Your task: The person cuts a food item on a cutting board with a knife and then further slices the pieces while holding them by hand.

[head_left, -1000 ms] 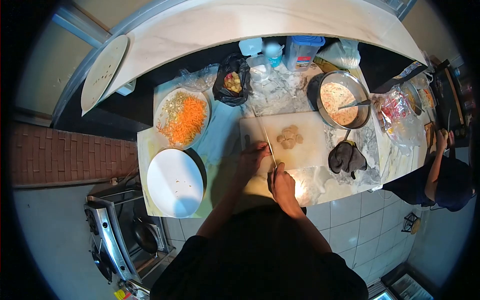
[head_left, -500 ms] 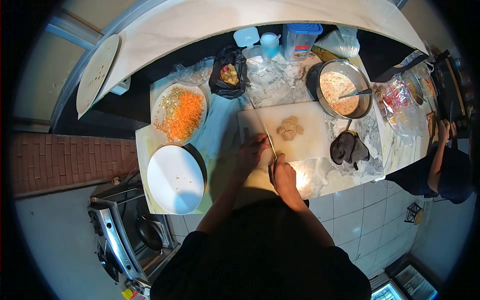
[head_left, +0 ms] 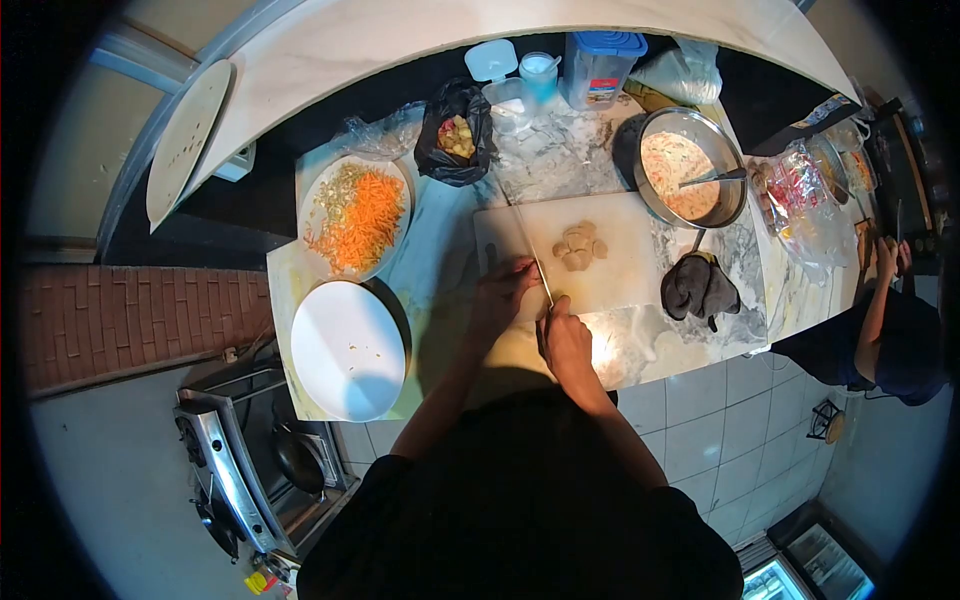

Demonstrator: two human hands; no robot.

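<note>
My right hand [head_left: 565, 338] grips the handle of a long knife [head_left: 533, 255] whose blade lies across the near left part of a pale cutting board [head_left: 620, 285]. My left hand [head_left: 503, 293] rests curled on the board's near left edge, right beside the blade; what lies under its fingers is hidden. A small pile of pale round slices [head_left: 579, 246] sits in the middle of the board, apart from both hands.
A plate of shredded carrot and cabbage [head_left: 356, 217] and a bare white plate [head_left: 345, 350] stand at left. A metal bowl of batter with a spoon [head_left: 690, 180], a dark cloth [head_left: 697, 288], a black bag [head_left: 455, 145] and containers ring the board. Another person [head_left: 880, 330] works at right. A gas stove [head_left: 250, 465] stands lower left.
Both hands and the knife stay at the board's near left edge. The view has shifted slightly, so the counter sits a little higher in frame.
</note>
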